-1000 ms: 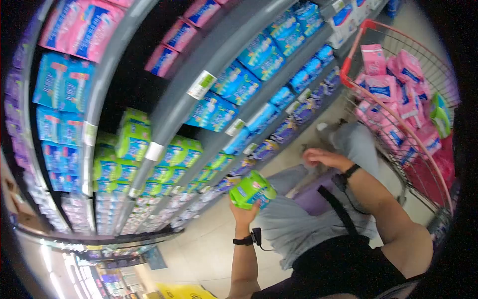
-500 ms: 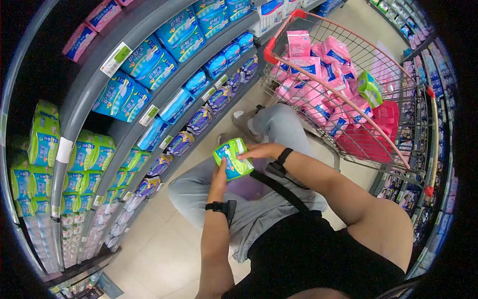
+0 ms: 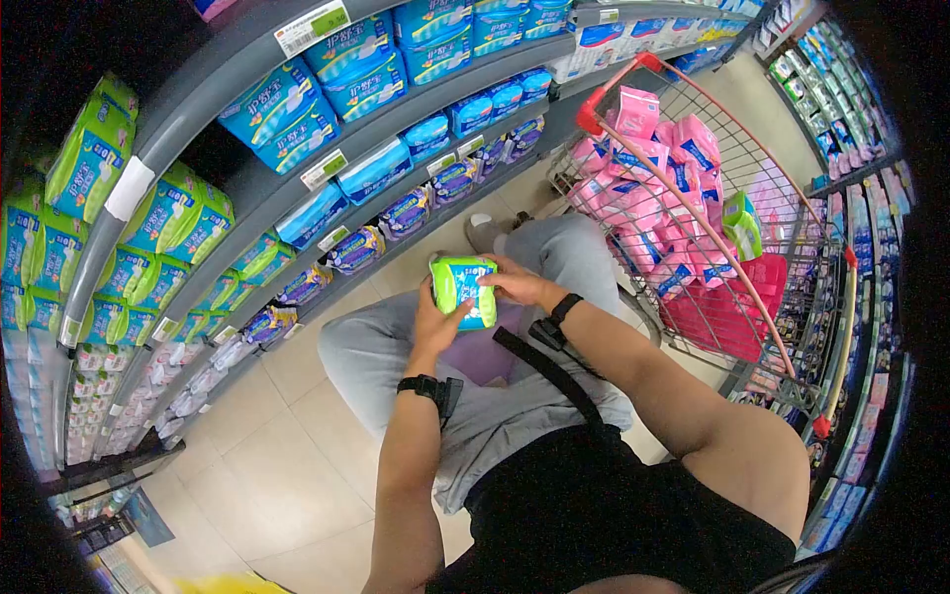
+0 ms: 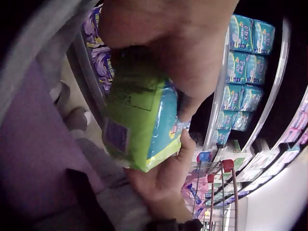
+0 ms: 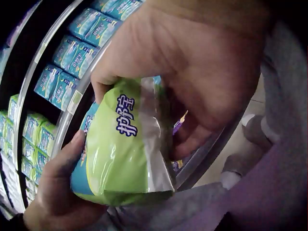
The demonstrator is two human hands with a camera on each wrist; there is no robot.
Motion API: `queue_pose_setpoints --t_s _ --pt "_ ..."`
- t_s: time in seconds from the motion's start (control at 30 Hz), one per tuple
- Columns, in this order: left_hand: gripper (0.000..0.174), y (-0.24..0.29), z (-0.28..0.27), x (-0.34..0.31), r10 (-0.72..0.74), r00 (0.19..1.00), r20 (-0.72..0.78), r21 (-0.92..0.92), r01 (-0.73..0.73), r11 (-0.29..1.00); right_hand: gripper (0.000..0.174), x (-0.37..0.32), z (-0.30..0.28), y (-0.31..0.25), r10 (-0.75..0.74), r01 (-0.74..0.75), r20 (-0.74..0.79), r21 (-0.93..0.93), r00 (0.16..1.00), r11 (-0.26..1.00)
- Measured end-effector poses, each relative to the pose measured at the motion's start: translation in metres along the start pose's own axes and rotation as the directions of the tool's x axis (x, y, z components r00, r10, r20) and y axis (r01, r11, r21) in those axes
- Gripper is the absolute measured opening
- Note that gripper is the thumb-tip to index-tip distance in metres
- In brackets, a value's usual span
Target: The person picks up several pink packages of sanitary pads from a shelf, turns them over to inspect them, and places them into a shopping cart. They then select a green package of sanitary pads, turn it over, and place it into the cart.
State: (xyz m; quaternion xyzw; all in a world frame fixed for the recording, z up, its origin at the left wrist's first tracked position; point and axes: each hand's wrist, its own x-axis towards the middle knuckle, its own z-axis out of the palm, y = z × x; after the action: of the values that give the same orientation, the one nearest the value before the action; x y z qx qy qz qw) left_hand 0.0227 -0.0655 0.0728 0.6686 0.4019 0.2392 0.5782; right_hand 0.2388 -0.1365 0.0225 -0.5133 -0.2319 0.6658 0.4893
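Observation:
A green and blue pack of sanitary pads (image 3: pixel 465 289) is between both hands, over the lap of the seated person. The left hand (image 3: pixel 431 325) grips its left side, with the thumb lying across the front. From the other side the right hand (image 3: pixel 517 281) pinches the pack near its upper right edge. In the right wrist view, the pack's green side (image 5: pixel 127 139) with purple lettering lies below the curled right fingers, and the left thumb presses its far edge. A dark label patch shows on the pack's green end (image 4: pixel 122 122) in the left wrist view.
Shelves at the left hold blue packs (image 3: pixel 282 109) and green packs (image 3: pixel 178 218), with purple packs (image 3: pixel 406 211) on the lowest level. A red-rimmed wire cart (image 3: pixel 693 188) at the right carries many pink packs (image 3: pixel 683 213), one green pack (image 3: pixel 742 226) and a red basket (image 3: pixel 727 307).
The left hand has brought the pack from beside the shelf to over the lap. The right hand, earlier apart, has taken hold of it. Since half a second ago the pack has been turned.

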Motion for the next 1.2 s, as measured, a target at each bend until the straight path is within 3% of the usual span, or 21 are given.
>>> queue_pose_setpoints --t_s 0.03,0.13,0.23,0.27,0.37,0.47,0.6,0.7,0.8,0.9,1.0,1.1,1.2 --pt "0.078 -0.004 -0.001 0.001 0.0 1.0 -0.03 0.048 0.001 0.999 0.057 0.001 -0.002 0.002 -0.007 0.007 -0.021 0.015 1.0 1.0" --pt "0.079 -0.011 -0.004 0.007 -0.037 0.997 -0.067 -0.202 0.023 0.979 0.054 -0.004 0.001 -0.01 0.029 -0.013 -0.072 0.213 0.997 0.977" --pt "0.078 0.002 -0.004 0.007 -0.283 0.959 -0.028 -0.507 0.23 0.831 0.049 -0.01 0.007 -0.024 0.018 -0.01 -0.019 0.381 1.0 0.925" --pt "0.078 -0.006 -0.002 0.009 -0.288 0.958 0.007 -0.581 0.238 0.778 0.048 -0.01 0.007 -0.028 0.027 -0.055 0.075 0.39 0.997 0.919" --pt "0.079 -0.004 0.0 0.012 -0.242 0.97 -0.001 -0.5 0.209 0.841 0.05 -0.009 0.006 -0.019 0.102 -0.113 0.067 0.179 0.993 0.977" --pt "0.08 0.002 -0.002 0.012 -0.17 0.983 -0.067 -0.408 0.129 0.904 0.061 -0.002 -0.005 0.002 0.058 -0.057 0.039 -0.041 0.998 0.998" --pt "0.083 -0.008 0.0 0.017 -0.079 0.994 -0.08 -0.289 0.052 0.956 0.066 0.011 -0.005 0.0 -0.171 0.176 0.043 -0.268 0.984 0.947" --pt "0.084 -0.007 0.0 0.016 -0.006 0.999 -0.033 -0.094 0.003 0.996 0.064 0.006 0.006 -0.013 0.037 -0.038 0.017 0.088 0.999 0.995" --pt "0.084 0.012 -0.001 0.013 -0.001 0.999 0.042 0.04 -0.001 0.999 0.059 0.002 0.012 -0.027 0.09 -0.105 0.102 0.156 0.991 0.982" --pt "0.084 0.0 0.001 0.015 0.058 0.997 0.057 -0.13 -0.05 0.99 0.059 0.003 0.008 -0.024 0.112 -0.116 0.033 0.203 0.993 0.972" --pt "0.083 -0.013 0.007 0.02 -0.062 0.998 0.004 -0.423 0.058 0.904 0.065 0.009 0.005 -0.013 -0.052 0.053 -0.013 0.266 0.999 0.963" --pt "0.082 -0.015 0.003 0.018 -0.346 0.936 0.059 -0.506 0.327 0.798 0.071 0.005 0.001 -0.01 -0.056 0.068 -0.098 0.125 0.994 0.99" --pt "0.085 -0.014 -0.003 0.018 -0.401 0.902 0.158 -0.56 0.417 0.716 0.071 0.012 -0.007 -0.002 -0.106 0.107 -0.055 0.006 0.993 0.994"
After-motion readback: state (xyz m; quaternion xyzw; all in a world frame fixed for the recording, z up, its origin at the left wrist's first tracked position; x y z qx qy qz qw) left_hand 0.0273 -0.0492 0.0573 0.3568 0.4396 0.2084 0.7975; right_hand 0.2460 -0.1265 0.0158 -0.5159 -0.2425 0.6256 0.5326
